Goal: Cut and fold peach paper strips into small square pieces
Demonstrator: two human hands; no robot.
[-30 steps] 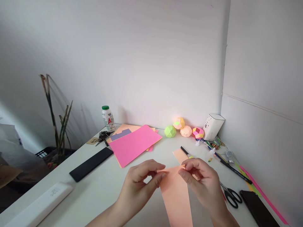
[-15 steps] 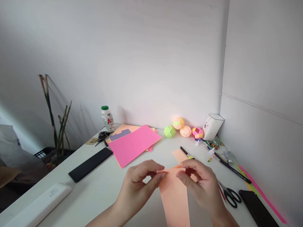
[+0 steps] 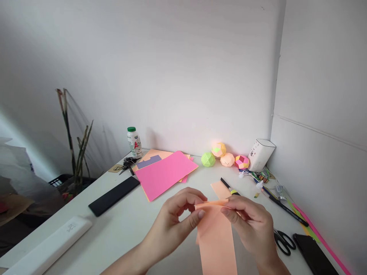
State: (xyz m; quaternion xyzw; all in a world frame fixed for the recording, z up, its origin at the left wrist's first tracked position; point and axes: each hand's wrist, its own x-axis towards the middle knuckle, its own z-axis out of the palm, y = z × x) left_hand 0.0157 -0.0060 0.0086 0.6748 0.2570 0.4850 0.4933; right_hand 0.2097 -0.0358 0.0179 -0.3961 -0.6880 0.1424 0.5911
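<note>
A long strip of peach paper (image 3: pixel 217 244) hangs between my hands, its top edge folded over in a narrow band. My left hand (image 3: pixel 179 225) pinches the left end of that fold between thumb and fingers. At the right end, my right hand (image 3: pixel 250 225) grips the fold the same way. Beyond my hands, another peach piece of paper (image 3: pixel 219 189) lies on the table, with a black and yellow cutter (image 3: pixel 226 184) across it, partly hidden by my right hand. Black-handled scissors (image 3: pixel 284 242) lie to the right of that hand.
Pink sheets (image 3: pixel 166 175) are stacked at the back, near a white bottle (image 3: pixel 134 143). A black flat case (image 3: pixel 114 195) and a long white object (image 3: pixel 54 246) lie at left. Faceted paper balls (image 3: pixel 208 159) line the wall. A phone (image 3: pixel 315 254) and a black pen (image 3: pixel 288 211) lie at right.
The top of the peach strip is now bent over into a visible fold between my fingers. My view has shifted slightly left, and both hands still hold the paper.
</note>
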